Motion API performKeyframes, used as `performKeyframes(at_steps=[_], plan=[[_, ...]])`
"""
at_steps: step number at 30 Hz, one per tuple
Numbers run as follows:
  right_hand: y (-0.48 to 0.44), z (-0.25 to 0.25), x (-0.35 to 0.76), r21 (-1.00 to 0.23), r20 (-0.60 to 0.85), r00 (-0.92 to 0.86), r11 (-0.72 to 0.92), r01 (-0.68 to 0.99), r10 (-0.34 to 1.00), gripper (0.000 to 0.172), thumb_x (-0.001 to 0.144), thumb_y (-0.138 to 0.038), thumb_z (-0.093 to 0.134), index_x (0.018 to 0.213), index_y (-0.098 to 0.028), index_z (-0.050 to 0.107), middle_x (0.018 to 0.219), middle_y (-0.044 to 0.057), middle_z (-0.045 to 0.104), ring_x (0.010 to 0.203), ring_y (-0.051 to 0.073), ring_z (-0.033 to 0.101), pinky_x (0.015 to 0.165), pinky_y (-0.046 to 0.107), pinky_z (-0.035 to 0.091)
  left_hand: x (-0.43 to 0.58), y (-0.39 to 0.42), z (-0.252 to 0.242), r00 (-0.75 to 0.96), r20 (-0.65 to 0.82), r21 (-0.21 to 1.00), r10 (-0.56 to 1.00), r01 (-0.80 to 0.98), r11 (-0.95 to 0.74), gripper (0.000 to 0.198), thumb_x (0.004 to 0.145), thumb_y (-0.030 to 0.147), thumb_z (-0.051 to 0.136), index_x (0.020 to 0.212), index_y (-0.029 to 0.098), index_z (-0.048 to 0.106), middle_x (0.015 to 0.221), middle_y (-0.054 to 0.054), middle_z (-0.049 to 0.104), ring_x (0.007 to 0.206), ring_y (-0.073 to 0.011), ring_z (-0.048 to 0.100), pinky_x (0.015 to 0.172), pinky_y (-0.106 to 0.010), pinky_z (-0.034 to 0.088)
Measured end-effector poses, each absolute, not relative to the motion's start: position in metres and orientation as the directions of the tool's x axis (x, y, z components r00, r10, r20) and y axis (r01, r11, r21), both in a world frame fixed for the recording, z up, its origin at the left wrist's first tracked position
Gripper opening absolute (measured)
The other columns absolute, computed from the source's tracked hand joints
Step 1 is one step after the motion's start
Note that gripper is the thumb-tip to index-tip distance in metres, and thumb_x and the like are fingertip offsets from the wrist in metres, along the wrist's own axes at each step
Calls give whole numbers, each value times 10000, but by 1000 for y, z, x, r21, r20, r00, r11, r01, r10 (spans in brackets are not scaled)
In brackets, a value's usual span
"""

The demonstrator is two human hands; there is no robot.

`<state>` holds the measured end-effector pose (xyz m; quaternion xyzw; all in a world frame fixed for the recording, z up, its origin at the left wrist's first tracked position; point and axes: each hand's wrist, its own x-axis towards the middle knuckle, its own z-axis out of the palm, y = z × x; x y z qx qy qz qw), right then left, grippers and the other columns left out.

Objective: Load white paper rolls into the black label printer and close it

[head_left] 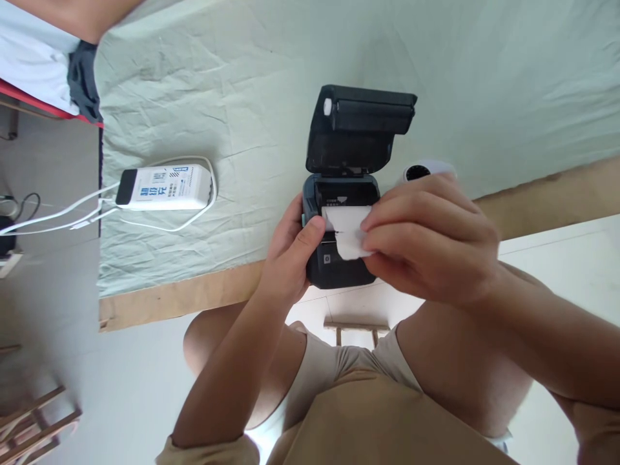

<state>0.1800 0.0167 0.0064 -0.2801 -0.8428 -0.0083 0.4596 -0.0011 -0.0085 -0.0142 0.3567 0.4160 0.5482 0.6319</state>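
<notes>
A small black label printer (341, 274) has its lid (361, 129) swung up, with a dark roller and a white knob on the lid. My left hand (290, 252) is closed around the printer's left side, its thumb on the rim near the paper. With thumb and fingers together, my right hand (431, 239) grips a piece of white label paper (349, 232) over the open compartment. The paper's left end looks uneven, and its right part is hidden by my fingers. Just behind my right hand lies a white rounded object with a dark round face (417, 172), partly covered.
A white power strip (167, 187) with white cables lies to the left on the pale green cloth (252, 116). The table's wooden edge (194, 290) runs in front of my knees. Another person's arm (92, 16) shows at the top left. A wooden stool (39, 423) stands at lower left.
</notes>
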Motion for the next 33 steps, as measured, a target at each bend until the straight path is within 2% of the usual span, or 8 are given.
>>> performKeyframes(at_steps=[6, 11, 15, 18, 22, 25, 29, 33], plan=[[12, -4, 182, -216, 768, -505, 902, 375, 394, 205, 922, -59, 634, 856, -254, 628, 867, -27, 758, 785, 148, 693, 665, 361, 474, -4, -8, -16, 68, -157, 913, 985, -369, 171, 435, 866, 567, 816, 1130, 241, 702, 1056, -64, 794, 1095, -291, 768, 821, -363, 658], [11, -6, 185, -203, 750, -548, 917, 344, 371, 168, 915, -68, 687, 866, -228, 669, 843, -10, 753, 826, 147, 710, 685, 349, 480, -8, -8, -18, 80, -152, 909, 985, -381, 171, 462, 697, 307, 936, 1091, 233, 705, 897, -5, 744, 747, -176, 688, 651, -282, 589], [8, -8, 182, -208, 764, -527, 916, 343, 371, 137, 939, -124, 696, 865, -233, 660, 820, -30, 757, 852, 146, 730, 700, 342, 502, -9, -9, -18, 78, -126, 923, 989, -355, 146, 468, 675, 222, 944, 1092, 236, 733, 894, 8, 727, 758, -153, 660, 685, -253, 582], [8, -7, 184, -250, 780, -480, 903, 350, 402, 88, 960, -236, 687, 887, -246, 636, 834, -17, 756, 824, 172, 720, 684, 374, 518, -9, -11, -19, 62, -143, 935, 988, -318, 156, 557, 675, 278, 963, 1175, 251, 719, 959, -13, 751, 802, -183, 694, 701, -276, 605], [15, -1, 192, -350, 820, -277, 822, 449, 501, 167, 886, -166, 670, 986, -286, 612, 964, 20, 759, 804, 201, 712, 689, 403, 576, -11, -11, -21, 83, -144, 940, 986, -299, 162, 640, 671, 355, 971, 1239, 259, 693, 1088, -58, 777, 957, -262, 757, 797, -346, 653], [21, 0, 198, -425, 801, -153, 730, 534, 579, 240, 881, -193, 663, 1070, -323, 591, 1131, 46, 735, 981, 257, 735, 778, 469, 618, -12, -11, -21, 79, -132, 949, 988, -277, 149, 666, 678, 356, 962, 1280, 255, 694, 1146, -78, 785, 1024, -299, 762, 842, -378, 660], [25, 0, 201, -482, 703, -176, 643, 595, 689, 287, 935, -260, 600, 1205, -340, 543, 1445, 71, 636, 1388, 335, 626, 910, 533, 622, -12, -11, -21, 63, -144, 951, 988, -268, 156, 680, 658, 323, 968, 1280, 249, 703, 1126, -71, 779, 1010, -290, 755, 829, -358, 651], [28, 3, 200, -555, 639, -205, 629, 545, 741, 471, 938, -249, 576, 1375, -379, 457, 1555, 46, 581, 1315, 302, 677, 890, 485, 603, -14, -12, -22, 81, -136, 952, 987, -267, 153, 663, 660, 318, 967, 1268, 256, 711, 1072, -63, 771, 935, -269, 745, 771, -339, 642]])
